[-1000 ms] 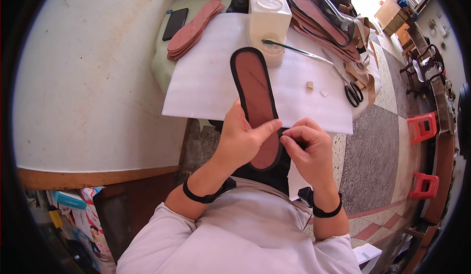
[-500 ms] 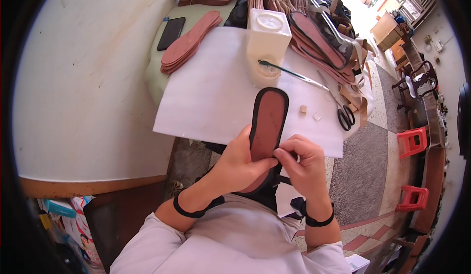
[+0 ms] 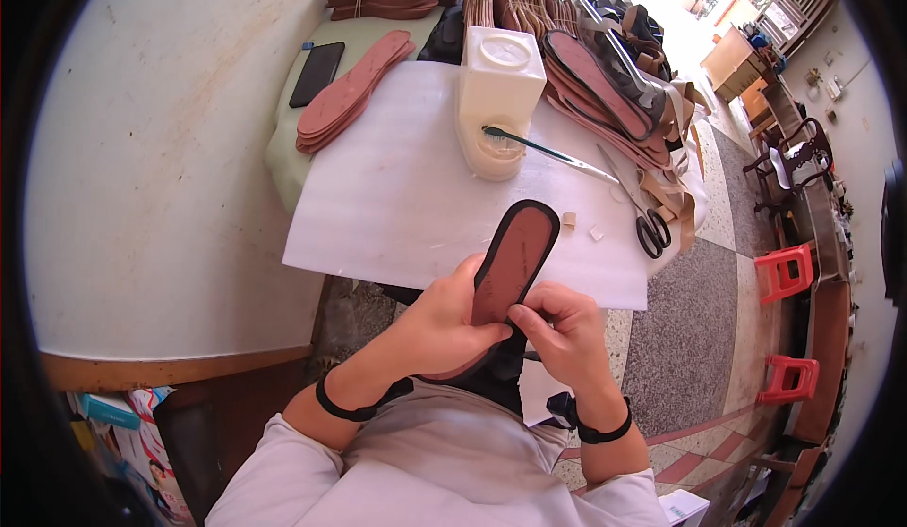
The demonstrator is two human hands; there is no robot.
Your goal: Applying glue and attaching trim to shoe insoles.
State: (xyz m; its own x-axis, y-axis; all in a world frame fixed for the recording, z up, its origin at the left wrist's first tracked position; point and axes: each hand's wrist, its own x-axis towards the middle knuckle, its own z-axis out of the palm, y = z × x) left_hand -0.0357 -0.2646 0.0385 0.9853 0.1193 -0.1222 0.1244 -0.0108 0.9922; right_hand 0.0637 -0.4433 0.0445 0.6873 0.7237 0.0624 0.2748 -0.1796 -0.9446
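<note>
A reddish-brown shoe insole [image 3: 515, 264] with a black edging is held out over the table's near edge, its toe end pointing up and tilted right. My left hand [image 3: 442, 314] is closed around its left side, thumb lying across the face. At the right edge, the fingers and thumb of my right hand [image 3: 565, 331] pinch the black edging. The insole's lower end passes behind my left hand and wrist. Beyond it stands a cream plastic container [image 3: 501, 83] with a cut opening, and a toothbrush [image 3: 548, 147] rests with its bristles in that opening.
Scissors [image 3: 650, 225] and two small scraps [image 3: 569, 220] lie on the white sheet [image 3: 378, 206]. Insoles are stacked at left [image 3: 354, 93] and right [image 3: 605, 93], with a dark phone [image 3: 317, 74] at far left. Red stools [image 3: 786, 274] stand on the floor at right.
The insole has tilted further right, and both hands have come slightly lower and left in view. The table things have shifted a little with the view. Both grips stay closed.
</note>
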